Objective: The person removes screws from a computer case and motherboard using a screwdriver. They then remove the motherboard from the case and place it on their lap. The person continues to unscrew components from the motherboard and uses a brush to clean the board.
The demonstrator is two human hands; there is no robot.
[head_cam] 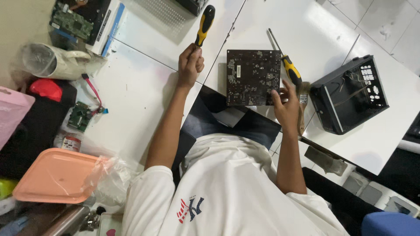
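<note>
**Circuit board held at table edge, screwdriver raised**

Circuit board [253, 77], dark and square, lies flat on the white table [144, 87] at its near edge, directly ahead of a seated person in a white shirt. The right hand [286, 105] grips the board's lower right corner, thumb on top. The left hand [190, 63] is clenched around a yellow-and-black screwdriver [204, 24], held up and well apart from the board. A second screwdriver [285, 61] rests on the table just beside the board's right edge, with a brush [302, 105] near it, partly hidden by the right hand. An open black computer case [350, 94] sits farther right. A pink lid [54, 175] and a small green board [79, 116] lie at the left.
</note>
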